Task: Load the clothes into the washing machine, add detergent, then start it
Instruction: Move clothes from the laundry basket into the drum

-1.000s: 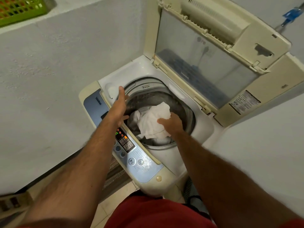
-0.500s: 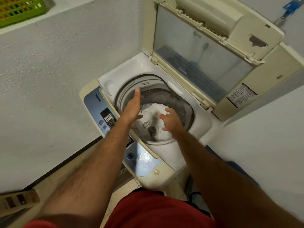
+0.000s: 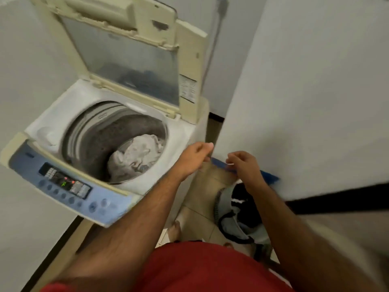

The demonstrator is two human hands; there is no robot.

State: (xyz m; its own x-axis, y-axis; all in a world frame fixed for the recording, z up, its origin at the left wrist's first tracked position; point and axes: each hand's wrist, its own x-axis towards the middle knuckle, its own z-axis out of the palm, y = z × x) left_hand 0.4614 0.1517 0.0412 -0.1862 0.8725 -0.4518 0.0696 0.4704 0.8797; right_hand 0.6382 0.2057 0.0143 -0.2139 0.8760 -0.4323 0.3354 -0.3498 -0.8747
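Both hands have been drawn out of the drum since the earlier frame and are now held to the right of the washing machine (image 3: 185,131), above the floor. On the left hand (image 3: 192,158) and the right hand (image 3: 245,165) the fingers are loosely curled, with nothing gripped. White clothes (image 3: 136,157) are seen lying in the drum (image 3: 99,142) under the raised lid (image 3: 128,53). Dark and grey laundry (image 3: 240,211) is heaped on the floor (image 3: 195,207) below the right forearm, near a blue strip (image 3: 269,175) by the wall.
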